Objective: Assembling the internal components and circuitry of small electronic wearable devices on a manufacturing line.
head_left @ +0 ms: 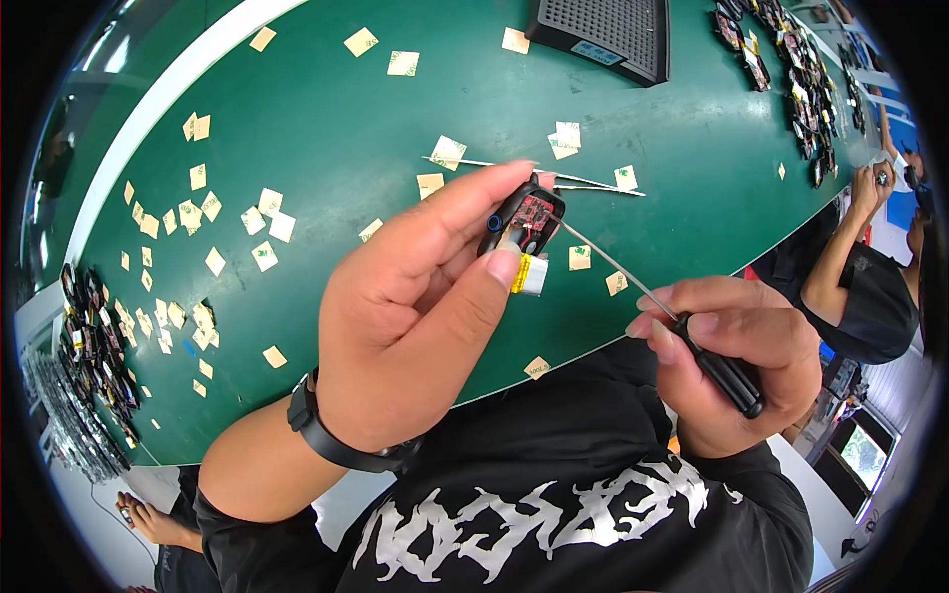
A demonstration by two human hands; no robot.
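So, L fingers (479,203) hold rounded blk plastic casing (508,211), R fingers (746,328) slim screwdriver (727,378).

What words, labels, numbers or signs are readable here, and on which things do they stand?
Black shirt: large white stylised lettering, not transcribed.
Blue label on black tray: too blurred to read.
Cream paper squares: marks too small to read.
Red circuit board in left hand: nothing readable.

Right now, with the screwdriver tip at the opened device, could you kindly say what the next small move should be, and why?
Perhaps check where the tip of the screwdriver sits before pressing, keeping the black device steady. The left hand grips the device, its red circuit board exposed; the right hand holds the tip by the device's edge, but contact cannot be confirmed.
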